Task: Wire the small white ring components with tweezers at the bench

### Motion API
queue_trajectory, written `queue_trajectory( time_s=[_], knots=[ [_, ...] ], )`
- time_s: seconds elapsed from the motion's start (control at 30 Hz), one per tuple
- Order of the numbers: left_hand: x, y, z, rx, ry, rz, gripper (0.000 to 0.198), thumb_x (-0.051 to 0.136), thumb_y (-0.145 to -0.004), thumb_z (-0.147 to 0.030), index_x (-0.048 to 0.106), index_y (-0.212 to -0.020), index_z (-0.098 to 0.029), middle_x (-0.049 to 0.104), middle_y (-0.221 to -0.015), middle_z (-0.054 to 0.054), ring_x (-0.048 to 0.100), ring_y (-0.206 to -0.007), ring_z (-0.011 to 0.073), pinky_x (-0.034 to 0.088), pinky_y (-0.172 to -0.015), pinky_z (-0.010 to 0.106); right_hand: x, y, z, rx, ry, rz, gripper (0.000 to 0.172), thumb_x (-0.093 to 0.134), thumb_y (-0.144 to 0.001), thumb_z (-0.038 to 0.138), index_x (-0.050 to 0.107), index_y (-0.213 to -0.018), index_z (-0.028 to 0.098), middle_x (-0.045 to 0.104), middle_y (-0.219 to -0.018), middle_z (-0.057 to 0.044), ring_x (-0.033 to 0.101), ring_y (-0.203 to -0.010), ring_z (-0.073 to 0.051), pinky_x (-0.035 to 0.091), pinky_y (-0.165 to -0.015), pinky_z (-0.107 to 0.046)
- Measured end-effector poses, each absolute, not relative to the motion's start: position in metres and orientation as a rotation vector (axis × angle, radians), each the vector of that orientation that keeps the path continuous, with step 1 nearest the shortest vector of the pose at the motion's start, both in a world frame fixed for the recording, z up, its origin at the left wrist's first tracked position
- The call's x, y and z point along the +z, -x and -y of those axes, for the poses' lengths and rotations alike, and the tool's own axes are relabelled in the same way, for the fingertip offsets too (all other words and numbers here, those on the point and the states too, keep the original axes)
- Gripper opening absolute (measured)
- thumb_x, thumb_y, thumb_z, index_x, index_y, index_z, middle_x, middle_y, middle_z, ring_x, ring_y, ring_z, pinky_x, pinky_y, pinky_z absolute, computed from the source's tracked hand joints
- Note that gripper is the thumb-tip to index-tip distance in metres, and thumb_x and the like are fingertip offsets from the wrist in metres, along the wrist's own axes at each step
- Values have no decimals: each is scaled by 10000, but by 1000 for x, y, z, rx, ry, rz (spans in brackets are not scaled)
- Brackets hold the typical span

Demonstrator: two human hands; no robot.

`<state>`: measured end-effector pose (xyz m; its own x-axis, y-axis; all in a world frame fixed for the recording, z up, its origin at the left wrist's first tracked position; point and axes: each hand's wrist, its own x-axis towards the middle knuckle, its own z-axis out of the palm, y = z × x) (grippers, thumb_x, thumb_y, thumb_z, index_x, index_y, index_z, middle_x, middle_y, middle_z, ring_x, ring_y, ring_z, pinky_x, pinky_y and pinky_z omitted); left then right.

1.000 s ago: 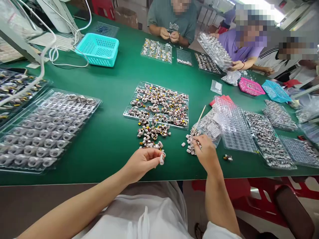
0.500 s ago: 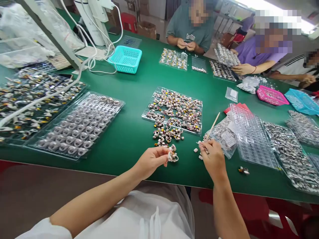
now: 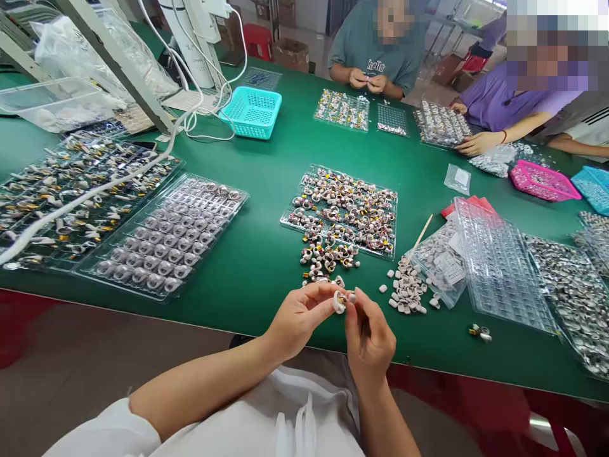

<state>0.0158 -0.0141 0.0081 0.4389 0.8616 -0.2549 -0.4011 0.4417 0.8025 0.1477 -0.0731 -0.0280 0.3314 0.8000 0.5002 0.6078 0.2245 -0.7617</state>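
My left hand (image 3: 295, 322) is closed, pinching a small white curved plastic housing (image 3: 339, 303) with a bit of yellow and dark wiring at its open side. Close beside it, my right hand (image 3: 372, 339) pinches a small beige cap (image 3: 352, 297) between thumb and finger, almost touching the housing. The contact between the two pieces is too small to make out. Beyond my hands lie loose wired housings (image 3: 328, 255), just in front of a clear tray (image 3: 284, 221) crowded with the same kind. A pile of beige caps (image 3: 408, 291) lies to the right.
A wooden stick (image 3: 421, 236) and a bag of caps (image 3: 440, 257) lie by the pile. Clear trays (image 3: 504, 266) are at right, a filled tray (image 3: 166, 238) at left. A turquoise basket (image 3: 252, 114) stands behind. Co-workers (image 3: 380, 44) sit across.
My right hand has moved left from the cap pile to my left hand, now with a cap in its fingers. The co-worker in purple has lowered a tray onto the table.
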Motion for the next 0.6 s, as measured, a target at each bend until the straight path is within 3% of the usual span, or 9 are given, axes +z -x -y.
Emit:
queue_trajectory(
  time_s=[0.23,0.4,0.6],
  knots=[
    [10,-10,7,878,-754,-813,251,839,-711,-322,757,-870,-145,762,-847,43,682,-812,147,546,-798,234,-28,-158,66,148,1498,1550,210,631,-909,130,631,-1101,215,740,-981,-54,707,-839,-162,575,-747,-279],
    [7,-6,1,822,-752,-772,263,821,-731,-323,736,-894,-134,737,-827,40,688,-771,160,569,-789,288,-23,-162,74,409,1440,1437,75,658,-891,156,640,-936,215,695,-910,-36,676,-825,-158,558,-694,-262],
    [10,-7,0,815,-839,-775,284,816,-724,-362,725,-863,-132,718,-800,32,655,-733,139,541,-760,259,-17,-162,78,750,1364,1208,77,679,-875,206,694,-944,235,702,-874,-19,654,-711,-148,538,-611,-241]
  ],
)
